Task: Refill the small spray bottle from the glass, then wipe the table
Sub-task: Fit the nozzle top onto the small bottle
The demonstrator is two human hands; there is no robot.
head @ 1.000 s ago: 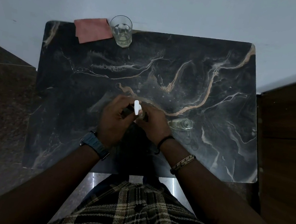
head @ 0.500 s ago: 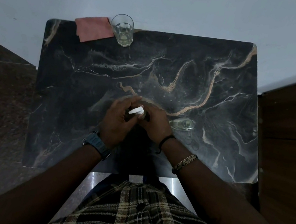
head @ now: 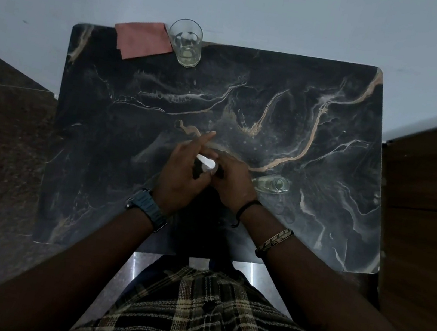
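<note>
Dark marble table (head: 303, 221): both hands, left hand (head: 180, 179) and right hand (head: 233, 183), clamped on an unlabelled white spray bottle (head: 206, 162).

Spray bottle (head: 206, 163) body — hidden (behind both hands (head: 181, 176)).

— How many glasses on the table (head: 305, 207)?
— One upright glass (head: 185, 43), at about eleven o'clock on the far edge. A second clear vessel (head: 271, 184) lies on its side at about three o'clock from the hands; bottle or cap, I cannot tell.
— Cloths?
— One pink cloth (head: 143, 39), just left of the glass.
— Hands?
— Two: left hand (head: 181, 176) and right hand (head: 233, 183), together at centre, with one white spray head (head: 206, 161) between them.
</note>
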